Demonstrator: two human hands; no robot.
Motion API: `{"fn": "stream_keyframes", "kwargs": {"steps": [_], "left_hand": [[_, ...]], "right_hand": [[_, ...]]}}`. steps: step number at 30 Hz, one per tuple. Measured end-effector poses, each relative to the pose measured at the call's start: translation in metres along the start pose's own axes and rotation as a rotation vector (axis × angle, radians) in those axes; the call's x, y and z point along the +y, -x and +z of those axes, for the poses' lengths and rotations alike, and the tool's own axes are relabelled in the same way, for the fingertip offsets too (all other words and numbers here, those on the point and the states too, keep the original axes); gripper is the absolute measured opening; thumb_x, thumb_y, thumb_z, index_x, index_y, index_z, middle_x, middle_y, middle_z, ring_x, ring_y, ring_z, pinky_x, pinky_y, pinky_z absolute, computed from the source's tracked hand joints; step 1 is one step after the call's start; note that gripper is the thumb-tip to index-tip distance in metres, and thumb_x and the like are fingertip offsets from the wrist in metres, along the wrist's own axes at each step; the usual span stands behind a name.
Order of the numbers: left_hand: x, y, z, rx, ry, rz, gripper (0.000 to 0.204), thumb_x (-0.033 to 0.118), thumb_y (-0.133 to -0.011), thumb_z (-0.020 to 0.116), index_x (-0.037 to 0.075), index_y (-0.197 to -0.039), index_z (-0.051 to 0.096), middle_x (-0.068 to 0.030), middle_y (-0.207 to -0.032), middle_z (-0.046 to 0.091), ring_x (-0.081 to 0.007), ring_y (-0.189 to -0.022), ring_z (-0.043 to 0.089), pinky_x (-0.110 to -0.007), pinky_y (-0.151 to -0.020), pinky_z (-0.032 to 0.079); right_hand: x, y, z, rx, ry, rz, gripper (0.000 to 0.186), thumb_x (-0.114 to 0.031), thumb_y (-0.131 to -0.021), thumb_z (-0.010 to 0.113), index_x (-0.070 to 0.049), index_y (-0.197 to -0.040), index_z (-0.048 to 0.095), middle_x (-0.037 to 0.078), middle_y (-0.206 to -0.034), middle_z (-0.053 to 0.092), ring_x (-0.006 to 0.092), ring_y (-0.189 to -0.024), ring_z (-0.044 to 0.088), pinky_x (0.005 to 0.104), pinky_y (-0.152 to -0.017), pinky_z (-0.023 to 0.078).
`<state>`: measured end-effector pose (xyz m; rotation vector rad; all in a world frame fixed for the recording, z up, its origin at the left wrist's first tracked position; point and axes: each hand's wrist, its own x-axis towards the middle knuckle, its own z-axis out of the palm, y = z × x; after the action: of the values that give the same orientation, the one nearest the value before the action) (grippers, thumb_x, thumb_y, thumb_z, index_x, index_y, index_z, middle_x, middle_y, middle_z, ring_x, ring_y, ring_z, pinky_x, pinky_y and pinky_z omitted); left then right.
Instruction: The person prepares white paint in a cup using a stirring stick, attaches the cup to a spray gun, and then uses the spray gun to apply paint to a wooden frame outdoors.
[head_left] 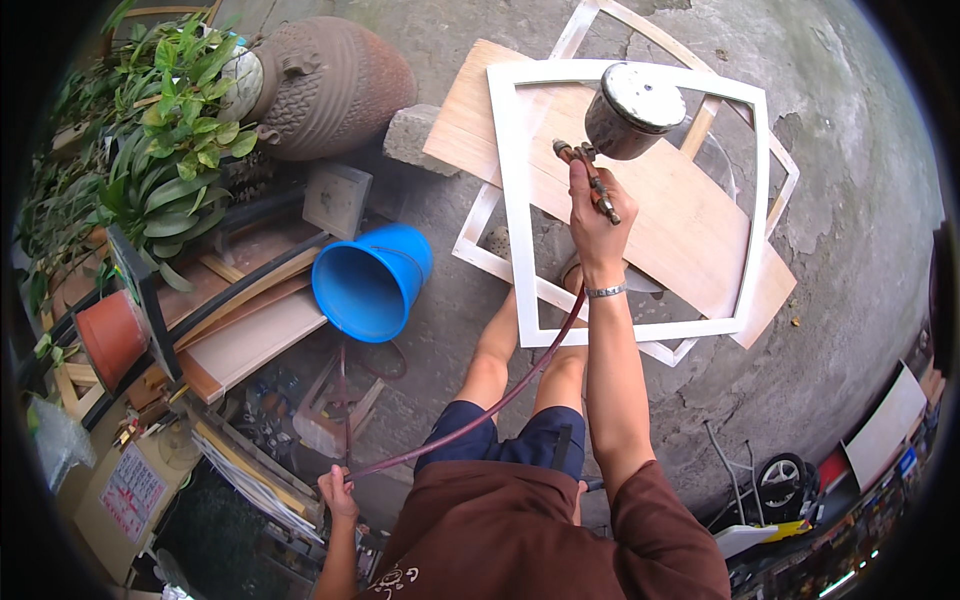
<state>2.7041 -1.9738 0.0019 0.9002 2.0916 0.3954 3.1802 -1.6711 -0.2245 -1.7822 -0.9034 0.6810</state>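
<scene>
A spray gun point(610, 140) is gripped by the right hand point(597, 222) above an already white frame point(628, 205), while its hose point(470, 420) is held by the left hand point(336, 490).

Blue bucket point(372, 282) lying on its side on the concrete floor point(850, 250), ribbed brown clay urn point(330, 85) above the bucket, leafy potted plants point(170, 130) left of it, terracotta pot point(110, 335) lower left, stacked wooden boards point(250, 340) beside the bucket

Right hand point(597, 222) gripping a spray gun point(622, 122) over a white frame point(512, 190) on a wooden board point(690, 225) at one o'clock, left hand point(337, 490) at seven o'clock holding the red hose point(480, 415), blue bucket point(372, 282) tipped at ten o'clock
</scene>
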Motion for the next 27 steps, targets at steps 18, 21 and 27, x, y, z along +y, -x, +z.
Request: {"fn": "stream_keyframes", "kwargs": {"steps": [18, 21, 27], "left_hand": [[0.046, 0.028, 0.082, -0.156, -0.183, 0.019, 0.06, 0.04, -0.104, 0.049, -0.003, -0.062, 0.055, -0.0041, -0.05, 0.047, -0.0129, -0.048, 0.046, -0.032, -0.049, 0.03], [0.059, 0.031, 0.094, -0.191, -0.217, 0.057, 0.061, 0.041, -0.104, 0.049, -0.002, -0.061, 0.053, -0.0047, -0.05, 0.047, -0.014, -0.048, 0.046, -0.034, -0.049, 0.03], [0.072, 0.035, 0.109, -0.328, -0.216, 0.067, 0.06, 0.045, -0.105, 0.052, -0.003, -0.071, 0.063, 0.0009, -0.054, 0.049, -0.0073, -0.05, 0.044, -0.026, -0.048, 0.03]], "right_hand": [[0.083, -0.086, -0.153, 0.255, 0.092, -0.021, 0.028, -0.025, -0.102, 0.068, 0.0, -0.11, 0.079, 0.003, -0.08, 0.073, 0.0062, -0.063, 0.056, 0.023, -0.059, 0.046], [0.096, -0.097, -0.175, 0.296, 0.097, 0.007, 0.029, -0.026, -0.103, 0.068, 0.0, -0.11, 0.079, 0.002, -0.076, 0.07, 0.0061, -0.062, 0.056, 0.0232, -0.058, 0.045], [0.107, -0.118, -0.217, 0.387, 0.112, 0.023, 0.029, -0.028, -0.104, 0.066, -0.003, -0.108, 0.08, 0.002, -0.063, 0.06, 0.0051, -0.057, 0.05, 0.0243, -0.054, 0.041]]}}
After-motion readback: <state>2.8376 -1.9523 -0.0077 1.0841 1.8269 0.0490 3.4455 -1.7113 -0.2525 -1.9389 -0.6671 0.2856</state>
